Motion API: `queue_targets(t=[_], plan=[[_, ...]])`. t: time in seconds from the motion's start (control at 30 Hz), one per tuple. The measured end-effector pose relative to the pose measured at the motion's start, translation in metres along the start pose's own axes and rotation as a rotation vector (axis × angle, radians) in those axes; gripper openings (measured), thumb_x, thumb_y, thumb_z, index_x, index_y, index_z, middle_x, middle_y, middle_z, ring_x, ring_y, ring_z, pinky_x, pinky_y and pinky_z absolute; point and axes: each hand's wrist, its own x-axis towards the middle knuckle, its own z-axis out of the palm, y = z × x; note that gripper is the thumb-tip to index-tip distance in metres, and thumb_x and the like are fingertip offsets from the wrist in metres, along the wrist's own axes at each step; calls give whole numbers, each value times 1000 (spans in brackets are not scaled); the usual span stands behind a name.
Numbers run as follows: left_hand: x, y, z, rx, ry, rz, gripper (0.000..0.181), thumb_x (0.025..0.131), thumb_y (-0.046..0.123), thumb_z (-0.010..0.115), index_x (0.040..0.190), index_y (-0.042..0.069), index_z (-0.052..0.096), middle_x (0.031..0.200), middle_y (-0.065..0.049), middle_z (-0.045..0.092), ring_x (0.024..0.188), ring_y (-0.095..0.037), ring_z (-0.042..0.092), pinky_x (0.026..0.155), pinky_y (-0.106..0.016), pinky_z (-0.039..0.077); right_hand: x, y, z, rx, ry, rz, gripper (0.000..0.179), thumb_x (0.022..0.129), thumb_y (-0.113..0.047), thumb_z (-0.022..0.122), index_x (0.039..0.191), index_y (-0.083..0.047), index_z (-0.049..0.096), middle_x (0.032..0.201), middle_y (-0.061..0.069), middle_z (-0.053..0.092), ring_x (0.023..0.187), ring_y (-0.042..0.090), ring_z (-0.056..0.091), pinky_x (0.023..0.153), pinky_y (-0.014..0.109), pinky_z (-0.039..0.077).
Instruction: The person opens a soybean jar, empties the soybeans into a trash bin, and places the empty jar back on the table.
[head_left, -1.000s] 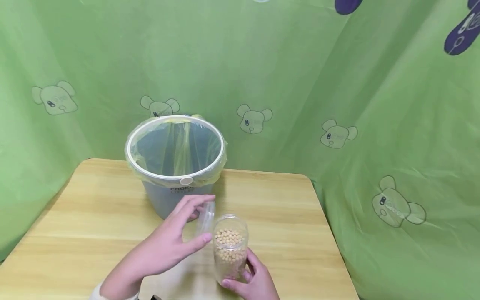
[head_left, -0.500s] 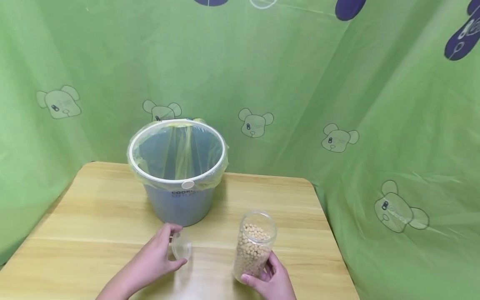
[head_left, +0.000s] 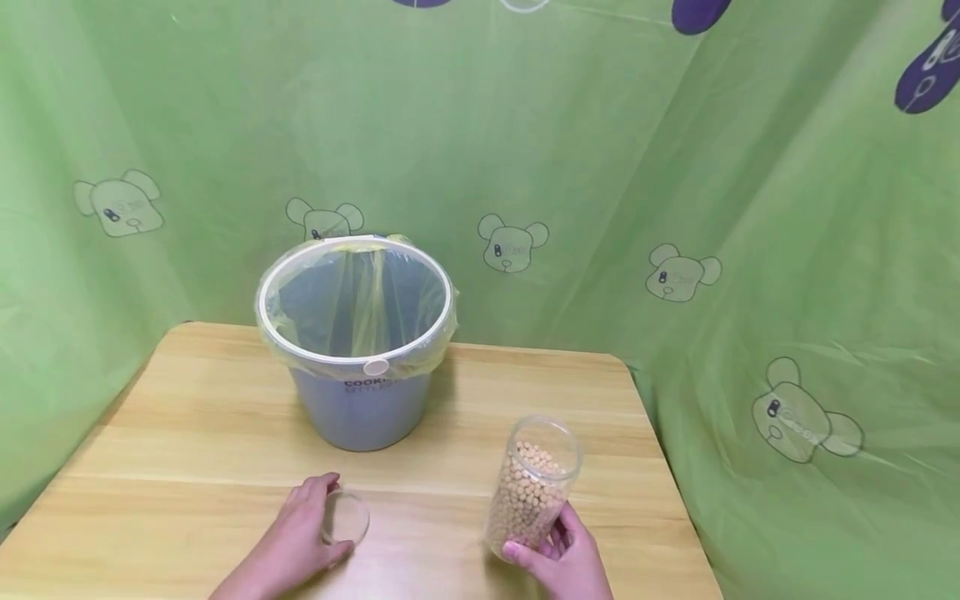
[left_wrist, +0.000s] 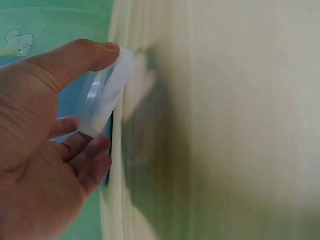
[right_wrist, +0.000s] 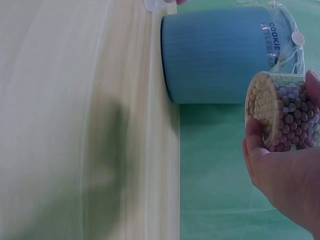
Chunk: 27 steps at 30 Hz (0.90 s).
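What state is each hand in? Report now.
Left hand: holding a clear round lid.
Right hand: holding a clear jar of beige balls.

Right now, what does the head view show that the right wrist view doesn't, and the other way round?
Only the head view looks into the jar and the lined bin from above. Only the right wrist view shows the jar's underside, with beans against it. Both show the right hand gripping the jar, the bin's lettering, the tabletop and the green cloth.
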Motion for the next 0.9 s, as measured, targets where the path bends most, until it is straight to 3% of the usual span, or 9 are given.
queue_targets(t=[0.2, 0.33, 0.43, 0.53, 0.63, 0.83, 0.9], plan=[[-4, -12, 2, 152, 6, -7, 101, 71, 37, 99, 151, -4, 53, 143, -23, 64, 129, -39, 61, 105, -59, 52, 3, -11, -3, 27, 33, -21, 94, 79, -1, 93, 158, 5, 43, 155, 33, 54, 144, 48, 57, 104, 22, 61], [-9, -16, 1, 123, -21, -19, 108, 71, 41, 99, 156, -2, 48, 150, -22, 62, 134, -40, 60, 107, -61, 50, 7, -19, -11, 11, 38, -4, 96, 81, -4, 93, 161, 1, 41, 159, 32, 51, 146, 49, 55, 106, 25, 60], [-10, -18, -10, 70, -15, -3, 117, 71, 45, 99, 161, -2, 42, 157, -24, 56, 139, -46, 57, 115, -72, 45, 12, -28, -17, -17, 47, -17, 95, 82, -6, 93, 162, -1, 42, 160, 32, 51, 145, 49, 57, 107, 29, 60], [-2, -19, -37, 30, 21, 22, 120, 73, 46, 97, 165, -3, 36, 164, -29, 47, 146, -53, 49, 122, -79, 34, 18, -39, -23, -30, 56, -53, 92, 83, -6, 92, 162, -5, 43, 161, 28, 51, 146, 47, 57, 107, 27, 60], [13, -18, -76, 19, 59, 41, 124, 77, 51, 94, 168, -3, 28, 168, -34, 36, 151, -60, 39, 123, -82, 28, 25, -51, -29, -25, 62, -89, 90, 85, -6, 91, 161, -9, 44, 162, 25, 50, 144, 42, 59, 103, 21, 60], [34, -13, -151, 36, 112, 62, 141, 77, 62, 91, 172, -2, 9, 174, -39, 17, 155, -66, 24, 123, -85, 21, 33, -71, -38, -9, 61, -120, 90, 86, -4, 90, 162, -11, 43, 162, 20, 49, 128, 7, 66, 101, 17, 59], [40, -7, -173, 35, 124, 71, 145, 76, 62, 91, 173, -2, 4, 177, -37, 8, 157, -66, 19, 124, -85, 18, 36, -78, -40, -24, 60, -140, 91, 85, -5, 90, 162, -12, 43, 163, 19, 48, 130, 6, 64, 101, 15, 58]])
